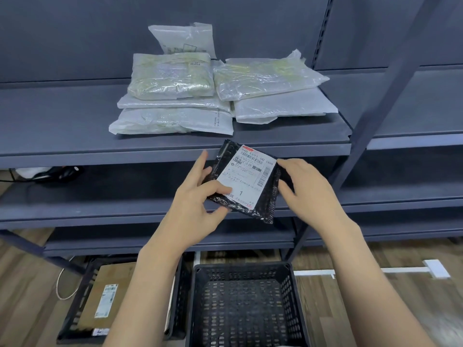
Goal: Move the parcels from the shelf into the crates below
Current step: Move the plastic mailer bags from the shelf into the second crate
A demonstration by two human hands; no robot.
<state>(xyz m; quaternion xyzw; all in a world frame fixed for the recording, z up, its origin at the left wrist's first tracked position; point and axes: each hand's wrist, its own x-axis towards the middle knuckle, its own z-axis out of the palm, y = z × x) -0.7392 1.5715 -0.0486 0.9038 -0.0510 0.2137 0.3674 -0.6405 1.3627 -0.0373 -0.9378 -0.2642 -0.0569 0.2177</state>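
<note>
A small black bubble-wrap parcel (pixel 265 196) with a white shipping label hangs in front of the shelf edge, above the crates. My left hand (pixel 198 194) pinches its left side, thumb on the label. My right hand (pixel 308 189) holds its right edge with fingers behind it. Several clear and white plastic parcels (pixel 172 76) lie stacked on the grey shelf (pixel 62 121). Below, a black perforated crate (pixel 245 304) stands empty, and a second black crate (pixel 80 304) to its left holds a brown cardboard parcel (pixel 110 291).
Lower grey shelves run behind my hands. A dark object (pixel 60 174) lies on the left of the middle shelf. A diagonal shelf upright (pixel 375 116) stands at the right. White strips (pixel 436 269) and a cable (pixel 62 284) lie on the wooden floor.
</note>
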